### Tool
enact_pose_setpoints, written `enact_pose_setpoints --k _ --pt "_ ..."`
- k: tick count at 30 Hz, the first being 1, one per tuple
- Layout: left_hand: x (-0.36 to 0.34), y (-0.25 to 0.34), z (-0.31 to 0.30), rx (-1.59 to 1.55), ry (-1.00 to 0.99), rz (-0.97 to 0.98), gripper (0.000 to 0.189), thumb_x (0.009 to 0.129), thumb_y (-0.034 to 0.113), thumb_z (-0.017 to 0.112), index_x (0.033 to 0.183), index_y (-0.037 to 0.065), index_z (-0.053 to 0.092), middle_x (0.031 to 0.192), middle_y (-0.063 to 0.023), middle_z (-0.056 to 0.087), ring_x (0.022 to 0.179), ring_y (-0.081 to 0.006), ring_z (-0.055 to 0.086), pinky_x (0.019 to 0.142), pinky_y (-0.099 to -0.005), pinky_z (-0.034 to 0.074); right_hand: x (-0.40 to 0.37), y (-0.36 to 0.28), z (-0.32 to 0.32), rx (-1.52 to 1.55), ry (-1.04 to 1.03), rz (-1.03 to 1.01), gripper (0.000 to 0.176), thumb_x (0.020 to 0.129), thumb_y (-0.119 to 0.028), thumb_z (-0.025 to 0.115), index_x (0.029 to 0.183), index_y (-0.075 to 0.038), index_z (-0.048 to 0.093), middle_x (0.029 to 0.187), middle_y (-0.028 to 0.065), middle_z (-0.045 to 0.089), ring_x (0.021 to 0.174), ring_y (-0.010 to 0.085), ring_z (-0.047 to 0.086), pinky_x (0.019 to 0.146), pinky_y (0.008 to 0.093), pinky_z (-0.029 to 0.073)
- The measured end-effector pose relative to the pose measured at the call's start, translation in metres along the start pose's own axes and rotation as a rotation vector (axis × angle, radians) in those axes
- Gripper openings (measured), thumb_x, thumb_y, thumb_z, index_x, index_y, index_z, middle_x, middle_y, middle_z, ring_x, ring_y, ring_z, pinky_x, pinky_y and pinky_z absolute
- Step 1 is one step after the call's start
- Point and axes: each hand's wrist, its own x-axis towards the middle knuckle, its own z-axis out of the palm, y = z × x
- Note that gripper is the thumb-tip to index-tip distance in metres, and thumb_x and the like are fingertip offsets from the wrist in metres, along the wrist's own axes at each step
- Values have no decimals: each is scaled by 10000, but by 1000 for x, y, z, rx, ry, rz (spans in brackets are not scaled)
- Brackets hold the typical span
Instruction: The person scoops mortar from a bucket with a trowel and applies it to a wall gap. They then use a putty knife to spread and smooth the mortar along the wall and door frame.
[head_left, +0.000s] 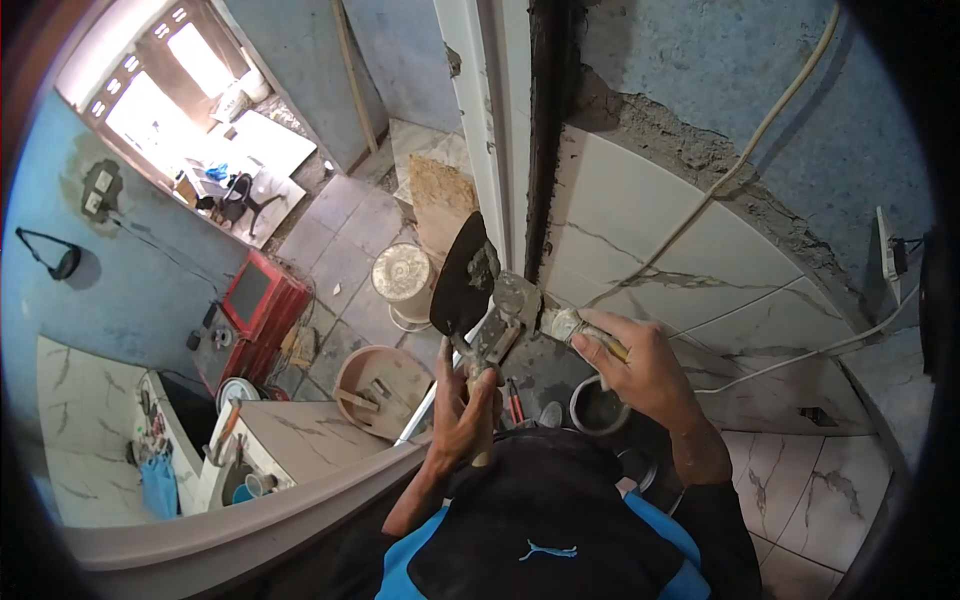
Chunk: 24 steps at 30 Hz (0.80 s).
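My left hand [465, 405] is closed around the wooden handle of a pointing trowel. The dark, leaf-shaped trowel blade [462, 285] points up and away, with a lump of grey mortar [484, 272] on its right side. In my right hand [640, 365] is a putty knife, gripped by its mortar-smeared handle [567, 326]. The putty knife's blade [518, 297] is coated grey and reaches left to the trowel's edge. Both tools meet in front of the white door frame [490, 130], beside the marbled wall tiles [620, 220].
Below stand a bucket [596, 405], an upturned pale bucket [402, 272] and a round mortar tub [362, 372]. A cable [730, 175] crosses the right wall's tiles. At left are a red cabinet [265, 300] and a tiled counter [310, 430]. Beyond lies a bright doorway [150, 115].
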Motion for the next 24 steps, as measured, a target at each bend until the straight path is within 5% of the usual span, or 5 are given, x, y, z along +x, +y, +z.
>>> enact_pose_setpoints --k 2,5,13,20,24 --pt "-1 -3 4 89 43 32 756 909 142 551 1438 40 21 829 -87 557 565 -98 511 478 -218 415 2 -1 2 27 25 -22 348 882 -247 601 1062 51 605 680 149 599 522 117 517 528 298 441" --pt "2 -29 -2 318 112 136 783 891 114 574 1427 -1 15 872 -142 585 583 -125 532 507 -232 426 7 -10 -2 28 -64 52 317 899 -237 565 1056 38 596 791 256 619 742 340 654 624 386 483" --pt "1 -30 15 876 182 360 866 842 65 595 1393 -63 -60 800 -237 550 616 -364 583 545 -390 457 9 -1 2 25 -20 -109 289 899 -229 575 1016 33 605 673 229 589 592 299 613 564 367 465" --pt "11 -37 3 926 248 341 811 846 56 588 1398 -67 5 754 -188 568 521 -261 543 528 -344 442 0 -4 -34 601 -146 59 263 926 -197 547 1064 25 573 698 56 611 562 82 547 489 244 427" --pt "14 -43 5 444 299 83 796 856 53 577 1429 36 25 831 -114 565 538 -122 511 466 -251 414 3 10 -72 740 -202 -139 219 936 -125 499 1083 26 559 859 98 634 617 108 596 532 243 484"
